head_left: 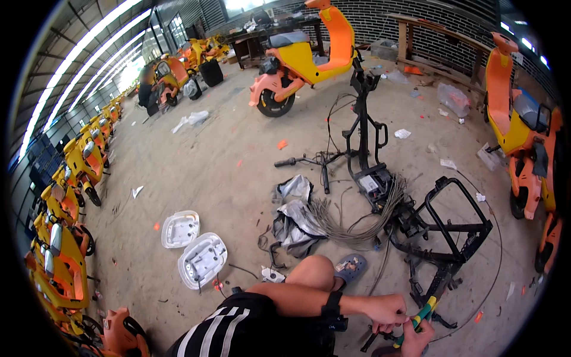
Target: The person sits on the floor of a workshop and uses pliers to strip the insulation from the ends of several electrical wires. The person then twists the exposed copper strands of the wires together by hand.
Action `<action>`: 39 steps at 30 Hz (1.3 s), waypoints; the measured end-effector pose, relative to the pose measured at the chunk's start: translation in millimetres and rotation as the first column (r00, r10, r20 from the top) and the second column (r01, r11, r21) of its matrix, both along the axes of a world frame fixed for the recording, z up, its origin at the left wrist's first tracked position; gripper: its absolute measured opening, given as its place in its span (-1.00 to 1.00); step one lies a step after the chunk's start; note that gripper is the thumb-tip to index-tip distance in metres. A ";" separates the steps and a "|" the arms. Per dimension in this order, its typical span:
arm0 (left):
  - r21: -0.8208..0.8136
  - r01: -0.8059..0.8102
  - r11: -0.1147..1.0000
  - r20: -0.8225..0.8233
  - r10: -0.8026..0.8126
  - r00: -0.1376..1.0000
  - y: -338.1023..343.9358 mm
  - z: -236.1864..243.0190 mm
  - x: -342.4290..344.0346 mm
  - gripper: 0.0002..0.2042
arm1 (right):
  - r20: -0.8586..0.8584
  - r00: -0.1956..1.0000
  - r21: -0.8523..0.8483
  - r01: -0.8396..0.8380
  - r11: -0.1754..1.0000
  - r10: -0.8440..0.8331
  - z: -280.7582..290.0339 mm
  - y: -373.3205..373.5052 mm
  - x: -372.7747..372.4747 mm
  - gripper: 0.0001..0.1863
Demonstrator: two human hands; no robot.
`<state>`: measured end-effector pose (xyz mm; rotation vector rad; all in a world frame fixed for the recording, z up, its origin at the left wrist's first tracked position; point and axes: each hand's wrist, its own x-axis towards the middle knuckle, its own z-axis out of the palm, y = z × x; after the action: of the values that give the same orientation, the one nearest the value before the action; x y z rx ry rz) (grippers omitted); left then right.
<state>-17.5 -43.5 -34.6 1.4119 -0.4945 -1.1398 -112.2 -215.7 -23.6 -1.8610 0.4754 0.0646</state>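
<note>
At the lower right, my right hand [418, 339] is wrapped round pliers with green and yellow handles [426, 310]. Close beside it, my left hand [383, 310] is closed with the fingertips pinched, and what is in them is too small to make out. Both hands are low next to the rear end of a stripped black scooter frame [455, 253], which lies over the floor. A thick bundle of grey cables [351, 229] drapes across the frame's middle. Thin dark cables run near my hands. The jaws of the pliers cannot be made out.
Silver-grey sheeting [297, 221] lies left of the cables, and two white plastic trays [203, 260] lie farther left. An orange and yellow scooter [309, 50] stands beyond the frame, another [514, 119] at the right. A person [147, 89] crouches far off. Plastic bags and scraps litter the floor.
</note>
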 end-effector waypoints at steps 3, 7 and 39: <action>0.056 -0.024 0.998 -0.021 0.025 0.999 9.1 10.8 -0.6 -0.55 | 0.010 0.999 0.016 -0.051 0.999 0.051 0.6 0.9 1.5 -0.83; 0.110 0.011 0.994 -0.032 -0.007 0.999 2.9 8.7 0.0 -0.52 | 0.045 0.996 0.021 -0.075 0.997 0.074 -8.1 -6.1 -2.6 -0.82; -0.447 -0.252 0.858 -0.119 0.222 0.968 -3.4 30.3 -30.9 -0.68 | -0.100 0.995 0.954 0.099 0.282 -0.009 19.3 -16.2 4.0 -0.83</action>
<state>-48.4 -46.9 -4.3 0.9853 -0.4906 -0.7959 -108.2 -231.9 -4.4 -0.5828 0.3975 0.3159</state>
